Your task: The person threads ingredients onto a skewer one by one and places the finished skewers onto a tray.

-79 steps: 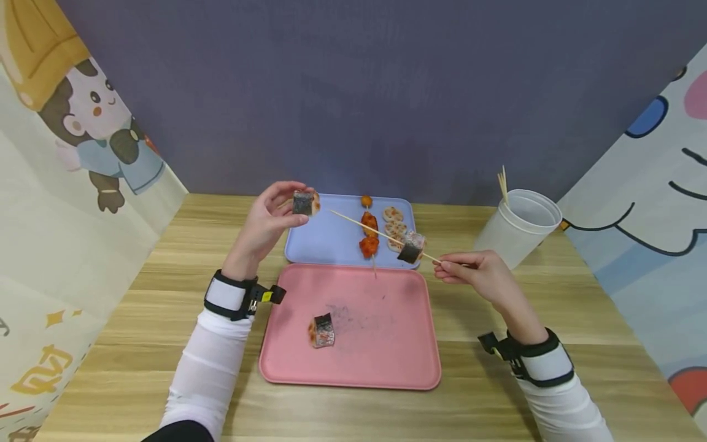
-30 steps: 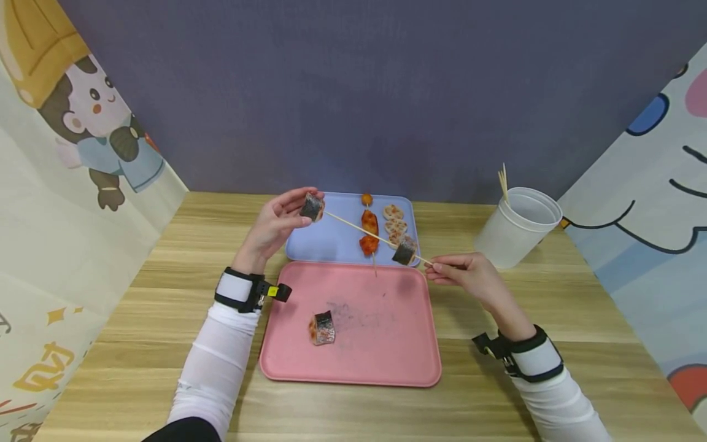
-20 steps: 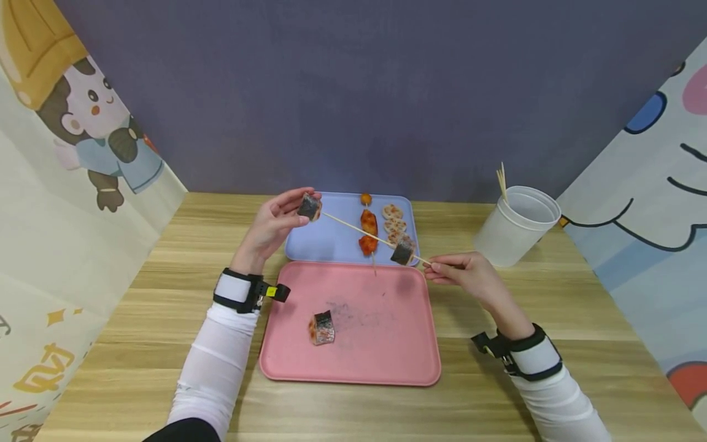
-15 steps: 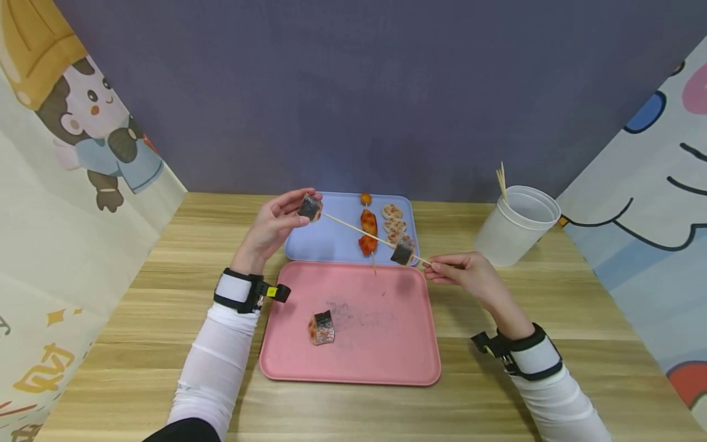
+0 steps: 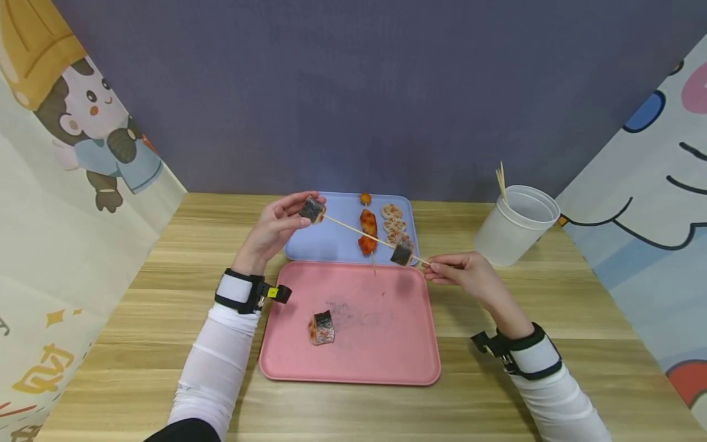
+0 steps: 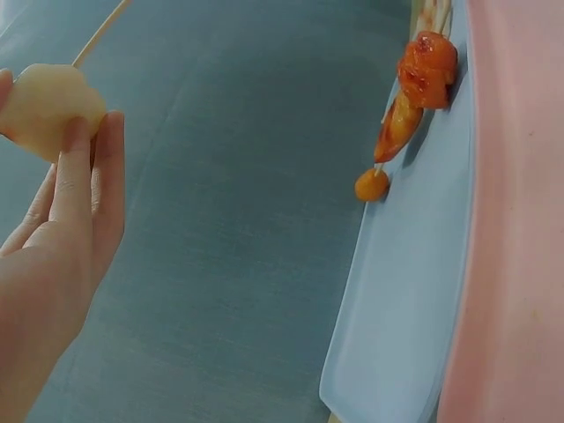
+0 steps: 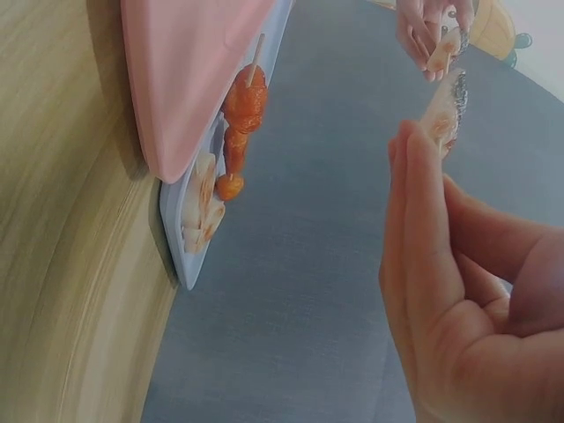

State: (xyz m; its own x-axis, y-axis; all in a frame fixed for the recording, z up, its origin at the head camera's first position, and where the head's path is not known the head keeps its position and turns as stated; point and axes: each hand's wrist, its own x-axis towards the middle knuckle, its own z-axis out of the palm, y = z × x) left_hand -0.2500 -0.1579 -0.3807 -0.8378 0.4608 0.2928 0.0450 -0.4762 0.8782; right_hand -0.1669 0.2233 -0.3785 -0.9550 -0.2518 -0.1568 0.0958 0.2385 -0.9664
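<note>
My left hand [image 5: 267, 227] pinches a piece of fish [image 5: 312, 210] with dark, silvery skin, held up over the blue tray. In the left wrist view its pale side [image 6: 48, 110] faces the camera, and a stick runs to it. That bamboo skewer [image 5: 348, 226] slants across the blue tray; its tip meets the fish at the left hand. The fingertips of my right hand [image 5: 461, 270] pinch the skewer's other end. Close to those fingers, a second fish piece [image 5: 402, 252] is threaded on it. A third fish piece [image 5: 321, 328] lies on the pink tray [image 5: 381, 356].
On the blue tray [image 5: 326, 245] behind the pink one lie a skewer of orange-red meat [image 5: 368, 222] and several browned lotus root slices [image 5: 393, 212]. A white bucket [image 5: 510, 230] with several bamboo sticks [image 5: 501, 180] leaning in it stands at the right. A grey wall panel [image 5: 353, 98] closes the back.
Since the earliest frame my left hand has moved right and my right hand left, so the gap between skewer tip and fish has closed. Over the last half second both hands have barely shifted.
</note>
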